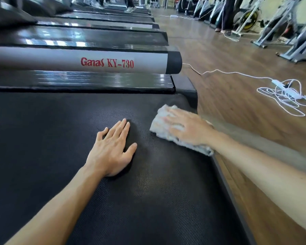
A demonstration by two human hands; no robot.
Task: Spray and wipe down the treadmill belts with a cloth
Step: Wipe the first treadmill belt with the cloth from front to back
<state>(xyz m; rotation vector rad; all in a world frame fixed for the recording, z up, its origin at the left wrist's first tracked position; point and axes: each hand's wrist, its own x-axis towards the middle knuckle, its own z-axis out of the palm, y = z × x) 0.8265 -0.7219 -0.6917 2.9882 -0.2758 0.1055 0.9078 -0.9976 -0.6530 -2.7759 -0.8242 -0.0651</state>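
A black textured treadmill belt fills the lower left of the head view. My left hand lies flat on the belt, fingers straight and together, palm down. To its right, my right hand presses a crumpled white cloth onto the belt near its rear right corner. That hand is blurred and its fingers lie spread over the cloth. No spray bottle is in view.
A grey side rail printed "Ganas KY-730" runs beyond the belt, with more treadmills behind it. Wooden floor lies to the right, carrying a tangled white cable with a power strip. Exercise bikes and people's legs stand farther off.
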